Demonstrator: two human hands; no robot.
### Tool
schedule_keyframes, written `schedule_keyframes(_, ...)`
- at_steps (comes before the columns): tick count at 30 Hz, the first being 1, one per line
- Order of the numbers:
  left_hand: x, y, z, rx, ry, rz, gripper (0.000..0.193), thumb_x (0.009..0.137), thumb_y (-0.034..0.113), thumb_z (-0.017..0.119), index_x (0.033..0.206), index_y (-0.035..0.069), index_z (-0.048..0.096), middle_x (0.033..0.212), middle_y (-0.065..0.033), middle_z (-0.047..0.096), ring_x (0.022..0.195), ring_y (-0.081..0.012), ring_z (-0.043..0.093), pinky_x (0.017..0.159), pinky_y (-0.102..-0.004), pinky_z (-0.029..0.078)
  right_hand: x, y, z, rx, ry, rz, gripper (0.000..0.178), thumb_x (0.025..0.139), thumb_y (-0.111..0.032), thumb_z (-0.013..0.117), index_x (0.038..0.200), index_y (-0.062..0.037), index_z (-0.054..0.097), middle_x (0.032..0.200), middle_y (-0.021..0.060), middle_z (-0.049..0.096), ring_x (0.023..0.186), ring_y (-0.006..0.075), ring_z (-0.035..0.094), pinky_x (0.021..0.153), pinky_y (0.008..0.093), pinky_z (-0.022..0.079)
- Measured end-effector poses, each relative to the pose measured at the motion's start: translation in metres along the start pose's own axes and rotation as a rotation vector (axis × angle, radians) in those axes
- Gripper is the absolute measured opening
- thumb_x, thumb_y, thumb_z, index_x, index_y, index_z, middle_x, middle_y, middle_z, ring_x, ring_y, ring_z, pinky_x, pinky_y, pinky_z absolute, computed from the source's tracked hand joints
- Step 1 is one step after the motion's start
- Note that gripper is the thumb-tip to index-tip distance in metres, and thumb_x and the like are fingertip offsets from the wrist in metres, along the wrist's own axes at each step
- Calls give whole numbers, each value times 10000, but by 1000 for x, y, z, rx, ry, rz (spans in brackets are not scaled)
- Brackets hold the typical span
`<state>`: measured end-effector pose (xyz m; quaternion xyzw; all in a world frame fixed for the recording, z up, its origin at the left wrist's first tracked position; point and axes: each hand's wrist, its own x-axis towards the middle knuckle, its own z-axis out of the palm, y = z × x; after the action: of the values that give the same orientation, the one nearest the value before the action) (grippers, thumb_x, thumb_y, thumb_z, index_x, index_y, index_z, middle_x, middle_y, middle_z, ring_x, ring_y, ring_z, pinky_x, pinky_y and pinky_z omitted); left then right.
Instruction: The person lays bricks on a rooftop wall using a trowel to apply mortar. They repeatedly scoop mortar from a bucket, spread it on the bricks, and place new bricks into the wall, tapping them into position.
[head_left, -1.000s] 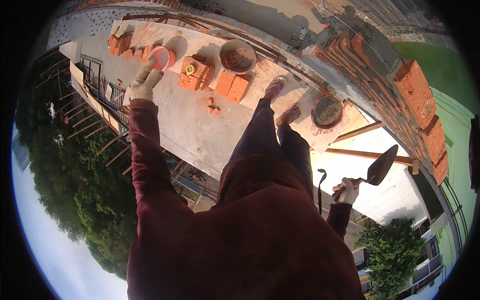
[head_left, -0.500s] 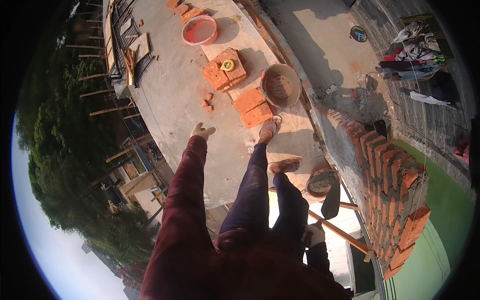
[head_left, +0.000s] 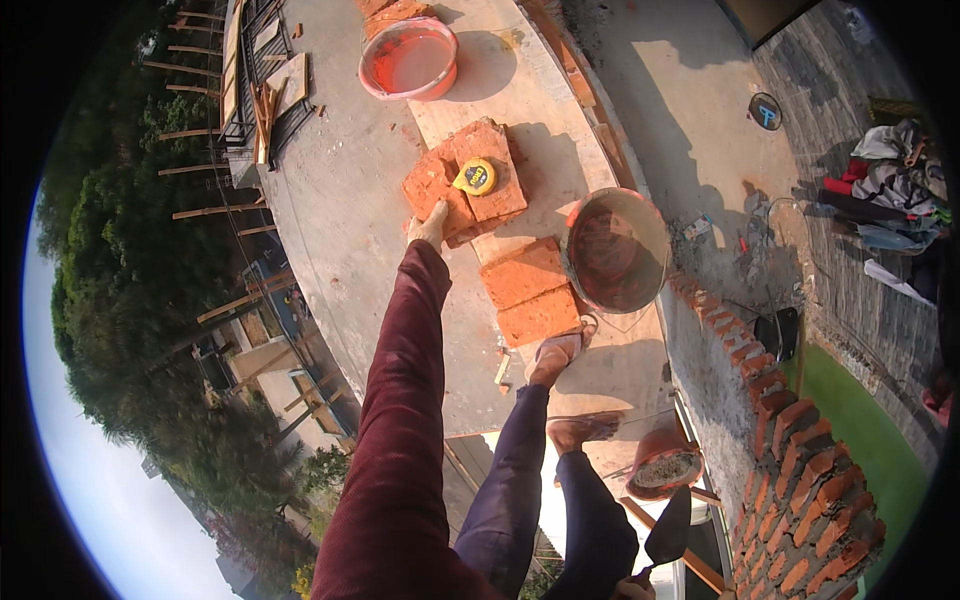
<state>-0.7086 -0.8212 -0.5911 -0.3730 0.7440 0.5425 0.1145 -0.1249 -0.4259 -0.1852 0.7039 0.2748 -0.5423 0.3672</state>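
Observation:
My left hand [head_left: 428, 222] is at the near left corner of a small stack of orange bricks, its fingers closed on the edge of one brick [head_left: 437, 187]. A yellow tape measure [head_left: 479, 177] lies on top of the stack. At the lower edge, my right hand [head_left: 634, 589], partly cut off, grips the handle of a trowel [head_left: 668, 525], whose dark blade points away from me. Two more bricks [head_left: 524, 275] lie side by side, nearer than the stack.
A large bucket [head_left: 618, 250] stands right of the bricks, and a red basin [head_left: 408, 60] farther off. Near my feet is a small tub of mortar [head_left: 667, 465]. A partly built brick wall [head_left: 812, 470] rises at the right. The slab's edge [head_left: 325, 330] runs along the left.
My left hand has gone from open in the air to the brick stack, and it now holds a brick's edge. The view has shifted closer to the bricks. The trowel stays in my right hand.

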Motion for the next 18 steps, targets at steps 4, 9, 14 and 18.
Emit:
schedule_keyframes(4, -10, 13, 5, -37, -31, -110, 567, 900, 332, 813, 1312, 0, 608, 1204, -102, 711, 1033, -242, 698, 892, -375, 547, 0, 6, 13, -221, 102, -291, 166, 867, -181, 695, 928, -36, 642, 650, 122, 615, 527, 268, 589, 522, 403, 538)
schedule_keyframes(9, -33, 27, -40, -206, -118, -208, 425, 893, 383, 816, 1196, 113, 689, 1108, -21, 733, 981, -162, 686, 855, -315, 522, -5, -13, 20, 22, 101, 17, 193, 775, -44, 701, 917, 13, 585, 674, 141, 612, 468, 283, 592, 452, 402, 531)
schedule_keyframes(14, -112, -12, -129, -116, -279, -290, 556, 852, 273, 848, 1309, 58, 615, 1145, -55, 735, 996, -165, 709, 834, -320, 574, 3, -15, 33, 48, 70, -39, 190, 775, -33, 733, 891, 20, 592, 671, 136, 612, 450, 274, 593, 437, 386, 517)
schedule_keyframes(18, -190, -55, -158, 44, -405, -421, 623, 839, 243, 842, 1371, 63, 573, 1168, -45, 723, 1014, -163, 708, 862, -323, 570, 16, -12, 37, 76, 27, -36, 182, 805, -33, 724, 911, 9, 582, 672, 113, 601, 457, 243, 587, 433, 376, 508)
